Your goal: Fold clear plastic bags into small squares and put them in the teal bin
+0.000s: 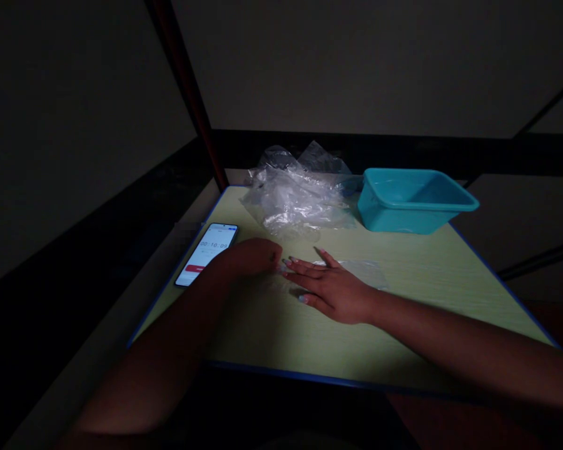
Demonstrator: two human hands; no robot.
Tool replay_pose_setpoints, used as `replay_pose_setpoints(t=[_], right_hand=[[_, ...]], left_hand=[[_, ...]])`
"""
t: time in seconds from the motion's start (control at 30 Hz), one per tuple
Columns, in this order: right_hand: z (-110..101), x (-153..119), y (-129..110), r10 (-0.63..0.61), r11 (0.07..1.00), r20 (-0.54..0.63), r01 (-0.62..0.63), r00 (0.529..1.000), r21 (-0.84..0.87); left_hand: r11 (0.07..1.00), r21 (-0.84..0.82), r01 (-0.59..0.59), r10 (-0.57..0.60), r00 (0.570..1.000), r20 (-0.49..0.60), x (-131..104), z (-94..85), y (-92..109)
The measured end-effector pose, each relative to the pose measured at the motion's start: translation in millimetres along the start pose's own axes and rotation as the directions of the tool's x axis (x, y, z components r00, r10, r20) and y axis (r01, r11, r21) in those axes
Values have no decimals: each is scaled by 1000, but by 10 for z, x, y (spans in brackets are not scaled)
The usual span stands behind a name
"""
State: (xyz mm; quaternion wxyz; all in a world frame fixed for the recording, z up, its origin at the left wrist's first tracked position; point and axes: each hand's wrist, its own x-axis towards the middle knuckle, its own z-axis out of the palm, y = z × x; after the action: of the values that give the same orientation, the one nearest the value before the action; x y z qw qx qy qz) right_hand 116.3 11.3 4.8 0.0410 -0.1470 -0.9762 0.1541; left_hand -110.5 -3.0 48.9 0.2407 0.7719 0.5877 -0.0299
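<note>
A clear plastic bag [370, 274] lies flat on the pale table, partly covered by my right hand [331, 287]. That hand is palm down with its fingers spread, pointing left. My left hand [258, 256] is closed at the bag's left end, close to my right fingertips. Its fingers appear curled onto the thin plastic, though the grip itself is mostly hidden. Behind both hands sits a loose heap of clear plastic bags [295, 194], crumpled and shiny.
A phone [209, 253] with a running timer lies at the table's left side, partly behind my left forearm. At the back right stands a turquoise plastic basin [403, 215]. The table [469, 300] has a blue edge, and a wall rises behind it.
</note>
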Motion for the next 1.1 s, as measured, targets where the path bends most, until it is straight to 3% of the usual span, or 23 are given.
replay_pose_setpoints(t=[0.37, 0.53, 0.73, 0.93, 1.03, 1.1], right_hand=[[13, -12, -14, 36, 999, -38, -36, 999, -10], [16, -28, -36, 41, 998, -64, -43, 997, -39], [4, -21, -52, 25, 998, -70, -29, 997, -60], [13, -18, -47, 31, 998, -66, -35, 997, -50], [23, -14, -46, 26, 999, -76, -30, 997, -41], [24, -9, -51, 29, 999, -85, -31, 996, -25]], left_hand=[[995, -99, 8, 5, 992, 125, 38, -61, -154], [997, -81, 12, -3, 994, 108, 35, -71, -191], [999, -32, 22, -23, 999, -35, -7, -10, -64], [993, 99, -60, 79, 978, -193, -232, 106, 87], [983, 179, 34, 26, 947, -320, -398, 274, 148], [977, 196, 87, -15, 940, -340, -463, 429, 204]])
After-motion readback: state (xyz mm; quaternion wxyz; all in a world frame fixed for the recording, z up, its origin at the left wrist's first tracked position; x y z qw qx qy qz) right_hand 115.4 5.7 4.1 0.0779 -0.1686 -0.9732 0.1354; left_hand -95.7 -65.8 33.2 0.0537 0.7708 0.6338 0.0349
